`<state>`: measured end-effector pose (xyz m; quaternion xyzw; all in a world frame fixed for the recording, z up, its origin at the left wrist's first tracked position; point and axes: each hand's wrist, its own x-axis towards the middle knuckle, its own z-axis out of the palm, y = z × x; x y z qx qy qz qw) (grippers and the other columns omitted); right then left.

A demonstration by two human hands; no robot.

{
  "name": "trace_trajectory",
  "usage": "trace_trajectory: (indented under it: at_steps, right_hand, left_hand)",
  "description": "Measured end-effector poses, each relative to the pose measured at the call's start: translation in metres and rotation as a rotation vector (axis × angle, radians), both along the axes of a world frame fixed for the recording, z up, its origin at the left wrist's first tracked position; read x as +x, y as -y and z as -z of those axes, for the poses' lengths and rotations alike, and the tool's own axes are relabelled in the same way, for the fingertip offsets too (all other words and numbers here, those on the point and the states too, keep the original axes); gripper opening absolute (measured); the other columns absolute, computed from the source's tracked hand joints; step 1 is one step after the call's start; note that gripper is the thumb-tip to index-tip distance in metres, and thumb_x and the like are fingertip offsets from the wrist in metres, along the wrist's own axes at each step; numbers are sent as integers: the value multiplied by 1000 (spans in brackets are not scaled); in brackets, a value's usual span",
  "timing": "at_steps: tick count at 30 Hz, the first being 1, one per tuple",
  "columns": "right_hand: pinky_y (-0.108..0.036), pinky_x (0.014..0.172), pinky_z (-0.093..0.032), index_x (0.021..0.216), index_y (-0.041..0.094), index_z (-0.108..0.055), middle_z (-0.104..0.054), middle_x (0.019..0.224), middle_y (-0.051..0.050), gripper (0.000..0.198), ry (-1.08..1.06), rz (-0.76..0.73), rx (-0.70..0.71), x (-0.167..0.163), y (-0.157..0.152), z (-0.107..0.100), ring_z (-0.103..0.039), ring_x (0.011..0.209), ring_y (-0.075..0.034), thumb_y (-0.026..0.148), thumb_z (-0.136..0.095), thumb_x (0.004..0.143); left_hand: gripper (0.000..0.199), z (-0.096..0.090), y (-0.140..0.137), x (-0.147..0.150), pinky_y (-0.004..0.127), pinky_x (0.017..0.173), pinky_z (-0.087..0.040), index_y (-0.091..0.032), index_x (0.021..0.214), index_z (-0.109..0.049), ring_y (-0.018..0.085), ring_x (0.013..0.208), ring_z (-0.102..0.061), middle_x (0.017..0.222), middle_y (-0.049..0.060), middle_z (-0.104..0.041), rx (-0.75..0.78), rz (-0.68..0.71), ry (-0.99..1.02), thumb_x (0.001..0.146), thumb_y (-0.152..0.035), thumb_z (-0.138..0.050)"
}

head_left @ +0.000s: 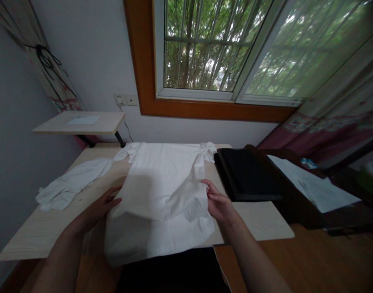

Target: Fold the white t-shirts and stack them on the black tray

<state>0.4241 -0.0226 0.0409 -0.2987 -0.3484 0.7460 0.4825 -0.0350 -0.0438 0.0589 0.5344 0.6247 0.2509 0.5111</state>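
A white T-shirt lies spread over the desk. Its short sleeves point away from me, and its hem hangs over the near edge toward my lap. At the shirt's left side my left hand has its fingers closed on the cloth edge. My right hand grips the right side edge, the thumb hidden in part by the fabric. Loose folds run diagonally across the cloth near that hand. Left of the shirt, a second crumpled white garment rests on the desk.
The pale wooden desk carries a small raised shelf at the back left, with a paper on it. A black folder-like case sits to the right. Beyond it, a white sheet lies on dark furniture. A window is ahead.
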Motion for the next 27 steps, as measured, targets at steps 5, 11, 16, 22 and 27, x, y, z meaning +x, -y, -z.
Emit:
trace_trajectory:
  at_steps: [5, 11, 16, 22, 27]
  right_hand:
    - [-35, 88, -51, 130, 32, -56, -66, 117, -3, 61, 60, -49, 2, 3, 4, 0, -66, 103, -23, 30, -74, 72]
    - [-30, 81, -51, 126, 34, -57, -65, 120, -2, 62, 262, 22, 22, 29, 11, -2, -65, 103, -22, 28, -82, 69]
    - [-29, 76, -50, 121, 30, -60, -65, 116, -3, 59, 523, 153, 42, 55, 10, -12, -65, 96, -21, 35, -86, 69]
    - [-27, 68, -46, 120, 24, -67, -62, 85, 1, 51, 1091, 99, 236, 80, 7, -34, -59, 74, -16, 44, -79, 74]
    - [-27, 63, -41, 113, 22, -72, -64, 72, 0, 33, 1588, 21, 313, 81, -1, -42, -61, 65, -17, 34, -69, 83]
  left_hand:
    - [78, 4, -2, -5, 49, 117, -41, -25, 151, -45, 34, 142, -47, 156, 11, -48, 109, 49, -138, 86, -64, -59]
    - [87, 10, 2, -16, 46, 115, -43, -26, 158, -35, 34, 143, -46, 159, 10, -45, 140, 107, -150, 83, -62, -62]
    - [86, 11, 8, -30, 47, 116, -42, -27, 158, -34, 33, 141, -49, 158, 10, -47, 98, 126, -167, 85, -60, -64]
    - [65, 4, 10, -40, 43, 111, -46, -31, 139, -62, 33, 134, -55, 145, 4, -62, 40, 239, -314, 81, -60, -64]
    - [64, 15, 0, -44, 40, 109, -45, -27, 133, -67, 32, 126, -61, 139, 6, -66, 50, 339, -473, 77, -59, -65]
